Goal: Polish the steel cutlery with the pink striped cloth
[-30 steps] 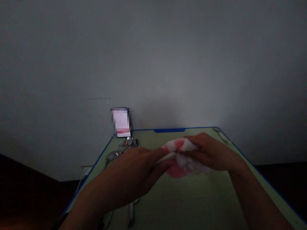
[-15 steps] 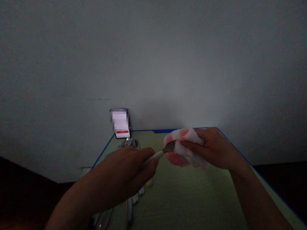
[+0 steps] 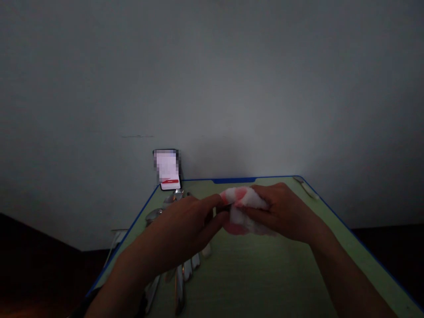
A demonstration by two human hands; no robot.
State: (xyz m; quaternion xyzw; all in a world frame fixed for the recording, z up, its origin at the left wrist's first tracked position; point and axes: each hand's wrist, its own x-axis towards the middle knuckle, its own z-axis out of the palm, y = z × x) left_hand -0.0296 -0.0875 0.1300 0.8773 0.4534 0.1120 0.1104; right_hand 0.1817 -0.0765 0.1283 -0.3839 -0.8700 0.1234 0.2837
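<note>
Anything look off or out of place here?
Slightly: one white-handled utensil lies alone by the far right corner of the table, apart from the cutlery grouped on the left. The wall has a thin dark mark up and left of the phone. No spill visible, though it's dim.

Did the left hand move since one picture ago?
Yes: the left hand moved right, toward the cloth, judged against the blue strip at the back of the table.

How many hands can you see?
2. The bare left hand is at the left end of the soft pink-and-white cloth; the bare right hand holds its right end. No other hands show.
</note>
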